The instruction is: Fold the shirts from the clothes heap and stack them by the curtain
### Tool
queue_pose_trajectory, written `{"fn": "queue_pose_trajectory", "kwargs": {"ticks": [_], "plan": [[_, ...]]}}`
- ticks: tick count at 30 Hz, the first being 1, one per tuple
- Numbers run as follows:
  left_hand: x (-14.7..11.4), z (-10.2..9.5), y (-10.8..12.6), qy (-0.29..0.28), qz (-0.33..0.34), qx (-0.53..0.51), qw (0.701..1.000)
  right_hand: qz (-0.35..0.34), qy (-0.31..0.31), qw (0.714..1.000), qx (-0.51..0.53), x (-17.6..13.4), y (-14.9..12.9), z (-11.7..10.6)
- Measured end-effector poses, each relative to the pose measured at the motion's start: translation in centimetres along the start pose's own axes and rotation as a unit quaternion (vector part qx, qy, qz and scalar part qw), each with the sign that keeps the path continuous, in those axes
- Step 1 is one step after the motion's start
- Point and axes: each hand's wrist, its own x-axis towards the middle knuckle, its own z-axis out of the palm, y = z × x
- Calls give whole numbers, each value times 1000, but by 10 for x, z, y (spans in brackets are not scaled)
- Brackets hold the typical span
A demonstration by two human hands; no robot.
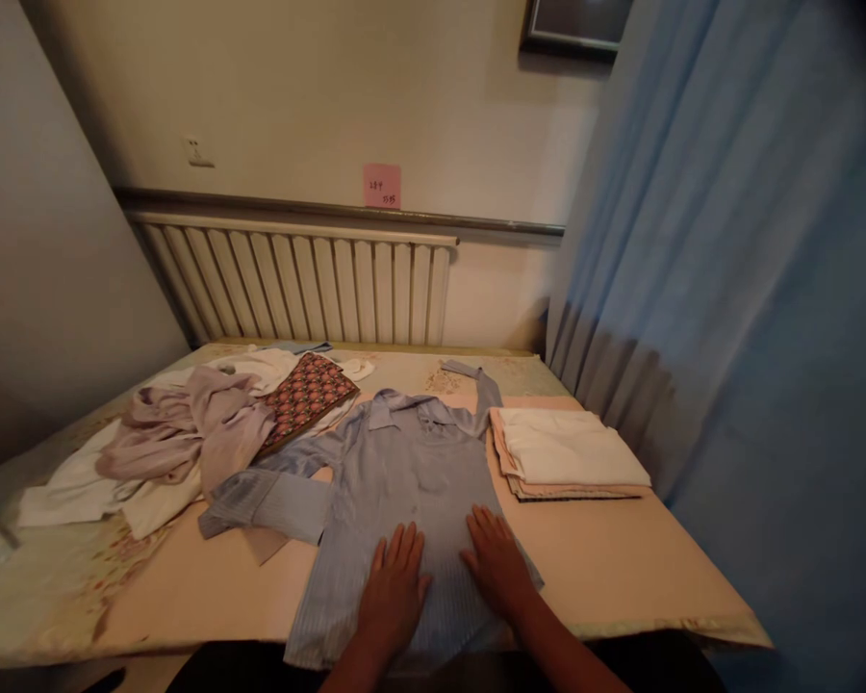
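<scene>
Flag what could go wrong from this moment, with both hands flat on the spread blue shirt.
1. The blue shirt's hem hangs past the table edge near the left hand and right hand; pressing toward the body could drag it off.
2. Its left sleeve lies bunched against the loose clothes pile, so it may snag or pull them along.
3. The folded stack touches the shirt's side; a sweeping motion might topple it.
</scene>
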Motion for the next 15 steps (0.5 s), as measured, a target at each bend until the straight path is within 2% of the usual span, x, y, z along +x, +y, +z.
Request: {"fn": "queue_pose_trajectory", "kwargs": {"ticks": [5, 10, 15], "plan": [[-4, -2, -1, -8, 3, 19, 1000, 23, -5, 1000, -15, -7, 13, 0], [-4, 0, 0, -2, 2, 36, 999, 61, -9, 996, -60, -6, 10, 2], [-5, -2, 0, -1, 3, 38, 999, 65, 8, 995, -71, -7, 9, 2]]}}
